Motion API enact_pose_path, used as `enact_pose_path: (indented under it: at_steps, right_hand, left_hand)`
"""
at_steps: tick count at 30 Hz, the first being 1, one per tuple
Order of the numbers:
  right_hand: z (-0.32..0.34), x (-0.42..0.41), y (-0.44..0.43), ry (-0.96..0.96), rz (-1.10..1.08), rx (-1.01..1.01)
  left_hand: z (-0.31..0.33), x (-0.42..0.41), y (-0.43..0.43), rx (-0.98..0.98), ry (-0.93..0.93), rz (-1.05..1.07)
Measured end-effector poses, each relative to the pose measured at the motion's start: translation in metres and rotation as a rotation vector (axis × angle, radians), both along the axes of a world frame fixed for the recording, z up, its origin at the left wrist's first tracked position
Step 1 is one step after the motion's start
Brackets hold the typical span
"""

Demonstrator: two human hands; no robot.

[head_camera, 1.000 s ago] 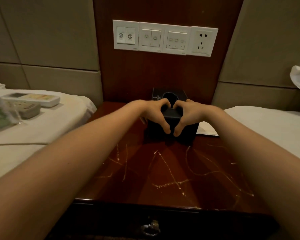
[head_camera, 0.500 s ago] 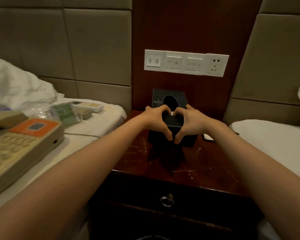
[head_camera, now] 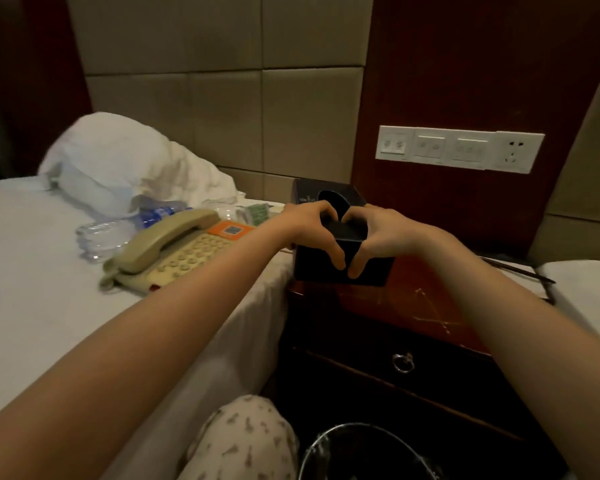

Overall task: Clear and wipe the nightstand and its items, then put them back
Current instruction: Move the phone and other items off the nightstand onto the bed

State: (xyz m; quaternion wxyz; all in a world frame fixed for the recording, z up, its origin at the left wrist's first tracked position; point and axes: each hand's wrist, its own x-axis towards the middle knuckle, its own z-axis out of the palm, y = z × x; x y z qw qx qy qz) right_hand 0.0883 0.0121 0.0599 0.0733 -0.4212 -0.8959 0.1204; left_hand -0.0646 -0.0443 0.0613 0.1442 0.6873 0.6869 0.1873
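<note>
A black tissue box (head_camera: 311, 269) stands on the dark red nightstand (head_camera: 406, 306), near its back left corner. My left hand (head_camera: 312, 230) and my right hand (head_camera: 385, 237) meet in front of the box's near top edge in a heart shape. The curled fingertips touch above and the thumb tips touch below, over the box's front face. Neither hand grips anything. On the white bed to the left lie a beige telephone (head_camera: 174, 251), a water bottle (head_camera: 156, 213), a glass ashtray (head_camera: 101, 237) and a green packet (head_camera: 257, 213).
A white towel heap (head_camera: 125, 168) lies at the head of the left bed. A switch and socket panel (head_camera: 458, 148) is on the wood wall. A black bin (head_camera: 361, 452) stands below the drawer ring (head_camera: 403, 362). A second bed (head_camera: 582, 271) borders the right side.
My view has pulled back and swung left, bringing the telephone, bottle and towel into sight. Both hands keep the same heart shape at the tissue box.
</note>
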Motion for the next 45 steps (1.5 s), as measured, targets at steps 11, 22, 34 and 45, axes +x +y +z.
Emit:
enact_pose_path:
  at_steps: [11, 22, 34, 45]
  right_hand:
    - [0.017, -0.103, -0.067, 0.132, 0.328, 0.092]
    - [-0.001, -0.215, -0.126, 0.083, 0.601, 0.076]
    - [-0.036, -0.267, -0.136, -0.063, 0.657, -0.013]
    - [-0.030, -0.269, -0.140, -0.118, 0.615, -0.098]
  left_hand:
    - [0.025, -0.083, -0.109, 0.093, 0.060, 0.309]
    - [-0.004, -0.158, -0.196, 0.059, 0.072, 0.679]
    - [-0.047, -0.190, -0.199, -0.077, 0.032, 0.844]
    - [-0.038, -0.194, -0.203, -0.184, 0.107, 0.779]
